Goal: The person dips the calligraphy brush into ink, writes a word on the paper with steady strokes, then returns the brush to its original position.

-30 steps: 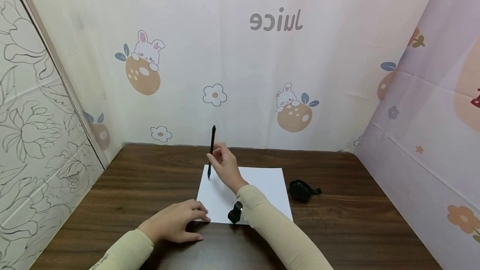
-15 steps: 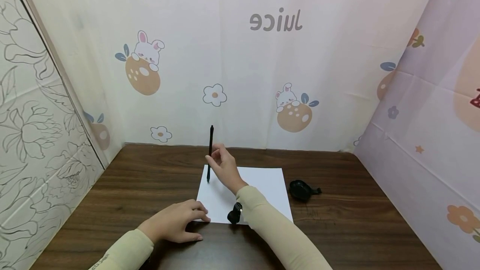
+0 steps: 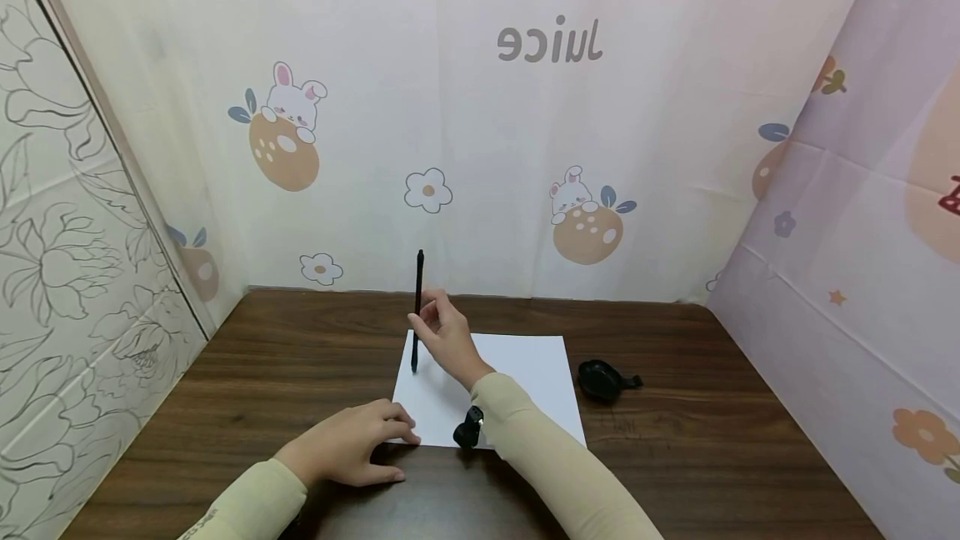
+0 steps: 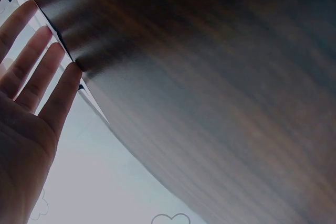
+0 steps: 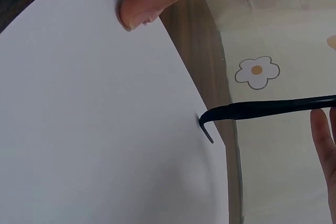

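Two-handed, pinching a black pen (image 3: 419,275) nearly upright in the right grip (image 3: 450,342), with its tip on white paper (image 3: 528,369) near the left edge; resting the left grip (image 3: 351,444), fingers relaxed, at the paper's near-left corner on the table (image 3: 292,369).

Head view | back curtain (image 3: 480,115): gray printed word "Juice" (image 3: 550,40), mirror-reversed, high and right of center | person's left sleeve (image 3: 258,494): dark lettering (image 3: 199,523) along the forearm, too small to read
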Demonstrator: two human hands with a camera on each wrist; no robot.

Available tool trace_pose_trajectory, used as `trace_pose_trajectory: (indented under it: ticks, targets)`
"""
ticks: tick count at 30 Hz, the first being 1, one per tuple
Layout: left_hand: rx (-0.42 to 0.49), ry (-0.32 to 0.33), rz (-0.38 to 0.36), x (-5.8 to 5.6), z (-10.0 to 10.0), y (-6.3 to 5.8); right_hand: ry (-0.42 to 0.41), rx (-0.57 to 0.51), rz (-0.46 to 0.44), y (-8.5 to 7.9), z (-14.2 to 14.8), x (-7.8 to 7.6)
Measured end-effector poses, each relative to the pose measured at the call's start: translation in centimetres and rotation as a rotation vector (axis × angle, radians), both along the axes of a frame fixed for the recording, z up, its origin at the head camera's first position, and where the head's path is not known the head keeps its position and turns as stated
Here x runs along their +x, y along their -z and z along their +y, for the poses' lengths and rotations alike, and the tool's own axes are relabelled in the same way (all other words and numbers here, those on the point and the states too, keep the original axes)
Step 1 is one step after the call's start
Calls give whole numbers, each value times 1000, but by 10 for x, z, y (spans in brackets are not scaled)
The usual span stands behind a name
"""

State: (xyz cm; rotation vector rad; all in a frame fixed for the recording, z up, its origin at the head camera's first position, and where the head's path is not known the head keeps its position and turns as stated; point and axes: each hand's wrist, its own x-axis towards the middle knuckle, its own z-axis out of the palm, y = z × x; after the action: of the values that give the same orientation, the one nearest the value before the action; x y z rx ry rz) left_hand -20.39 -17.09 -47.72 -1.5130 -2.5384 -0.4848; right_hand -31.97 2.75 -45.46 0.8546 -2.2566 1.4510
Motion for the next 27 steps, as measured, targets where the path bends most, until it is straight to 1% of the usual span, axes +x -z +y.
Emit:
trace_pose_trajectory:
  ticks: [9, 20, 24, 27]
  targets:
    - [-1, -1, 0, -1, 0, 1, -15, -19, 1, -1, -1, 3]
    - [-1, -1, 14, -2, -1, 1, -26, 5, -10, -2, -1, 6]
    - [-7, -6, 9, -2, -1, 2, -33, 11, 9, -2, -1, 8]
    - [-9, -10, 5, -2, -1, 3, -39, 3, -2, -2, -1, 8]
